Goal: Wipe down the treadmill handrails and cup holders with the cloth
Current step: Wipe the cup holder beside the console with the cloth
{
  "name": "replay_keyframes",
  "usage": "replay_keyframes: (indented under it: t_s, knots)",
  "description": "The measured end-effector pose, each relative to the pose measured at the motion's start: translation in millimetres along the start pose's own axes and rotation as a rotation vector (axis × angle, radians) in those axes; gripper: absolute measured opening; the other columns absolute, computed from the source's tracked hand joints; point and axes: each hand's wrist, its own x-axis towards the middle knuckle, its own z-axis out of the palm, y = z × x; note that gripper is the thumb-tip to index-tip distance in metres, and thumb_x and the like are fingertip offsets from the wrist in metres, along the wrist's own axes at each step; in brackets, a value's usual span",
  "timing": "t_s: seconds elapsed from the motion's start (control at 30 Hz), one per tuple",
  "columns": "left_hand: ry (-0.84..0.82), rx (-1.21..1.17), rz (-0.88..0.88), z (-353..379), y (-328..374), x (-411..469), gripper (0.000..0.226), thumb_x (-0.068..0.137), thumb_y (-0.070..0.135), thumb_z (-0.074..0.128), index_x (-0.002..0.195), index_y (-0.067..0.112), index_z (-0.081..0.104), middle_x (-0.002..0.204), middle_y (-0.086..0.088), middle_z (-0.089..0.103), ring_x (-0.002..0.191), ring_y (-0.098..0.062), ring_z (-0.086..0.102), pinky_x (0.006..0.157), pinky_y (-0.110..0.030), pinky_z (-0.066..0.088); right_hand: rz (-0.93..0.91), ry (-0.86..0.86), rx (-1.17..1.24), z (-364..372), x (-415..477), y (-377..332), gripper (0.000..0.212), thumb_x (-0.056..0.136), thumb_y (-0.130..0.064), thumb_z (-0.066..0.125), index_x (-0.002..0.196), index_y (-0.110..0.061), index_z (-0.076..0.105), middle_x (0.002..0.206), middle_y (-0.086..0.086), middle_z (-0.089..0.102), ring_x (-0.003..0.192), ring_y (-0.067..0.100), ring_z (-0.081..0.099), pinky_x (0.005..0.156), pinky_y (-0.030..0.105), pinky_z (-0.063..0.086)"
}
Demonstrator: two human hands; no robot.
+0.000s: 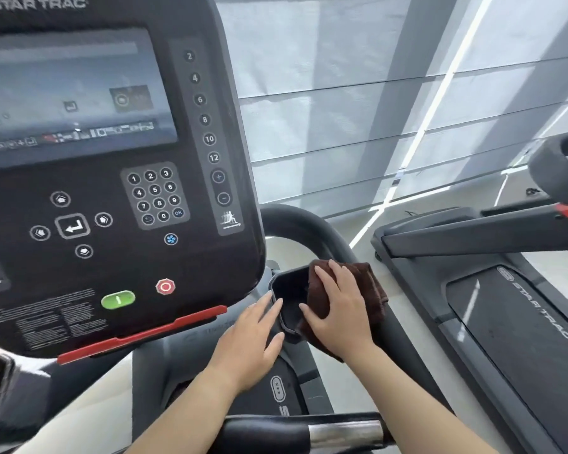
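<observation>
Hands, 2, bare, both at the right-side cup holder (287, 301) of the treadmill, below the console (112, 191).

Right hand (340, 311): fingers spread flat, pressing the brown cloth (368, 290) onto the holder's right rim; cloth bunched under the palm, draped partly over the rail (312, 231) behind, with one edge hanging into the holder's opening.

Left hand (248, 342): open, holding nothing, fingertips resting on the holder's left rim, apparently bracing.

Cup holder: dark pocket, lying directly between the 2 hands, long axis running away from the person toward the rail's curve. Interior looks not yet reached by the cloth; depth hidden.

Relation governing the next move: the cloth sits at the right edge, so the right hand is the nearer and need only slide left and down into the pocket. The rail continues up and away behind the cloth, and toward the person at lower right.

Second treadmill (505, 306) at right, well apart.
</observation>
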Motion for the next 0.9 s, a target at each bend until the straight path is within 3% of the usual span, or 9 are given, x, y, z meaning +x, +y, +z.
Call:
replay_keyframes:
  t_s: [0.17, 0.37, 0.7, 0.9]
  knots:
    - [0.007, 0.003, 0.010, 1, 0, 1, 0.061, 0.094, 0.044, 0.036, 0.147, 0.032, 0.010, 0.157, 0.018, 0.001, 0.141, -0.002, 0.009, 0.110, -0.030, 0.031, -0.003, -0.082, -0.105, 3, 21, -7, 0.082, 0.083, -0.045, 0.065, 0.149, -0.024, 0.022, 0.158, 0.007, 0.018, 0.144, 0.027, 0.015, 0.114, 0.043, 0.026]
    - [-0.008, -0.010, 0.020, 1, -2, -1, 0.061, 0.094, 0.043, 0.035, 0.147, 0.033, 0.007, 0.156, 0.021, -0.005, 0.140, -0.001, 0.007, 0.109, -0.028, 0.031, -0.070, 0.095, 0.037, 4, -4, 5, 0.063, 0.080, -0.030, 0.073, 0.136, -0.017, 0.047, 0.141, 0.008, 0.047, 0.132, 0.024, 0.040, 0.112, 0.038, 0.032]
    - [-0.019, -0.006, 0.016, -1, 0, -2, 0.061, 0.094, 0.043, 0.035, 0.148, 0.032, 0.007, 0.156, 0.020, -0.006, 0.140, -0.001, 0.008, 0.108, -0.027, 0.033, -0.014, 0.005, -0.017, -2, 33, -5, 0.061, 0.081, -0.021, 0.070, 0.137, -0.020, 0.047, 0.137, 0.007, 0.051, 0.127, 0.026, 0.044, 0.105, 0.043, 0.040]
    - [0.036, -0.067, -0.029, -5, -5, -4, 0.061, 0.094, 0.043, 0.035, 0.147, 0.033, 0.006, 0.156, 0.021, -0.004, 0.141, 0.001, 0.005, 0.111, -0.025, 0.027, -0.127, 0.071, 0.141, -8, 30, -7, 0.056, 0.079, -0.019, 0.074, 0.131, -0.020, 0.054, 0.130, -0.001, 0.058, 0.121, 0.016, 0.049, 0.107, 0.027, 0.033]
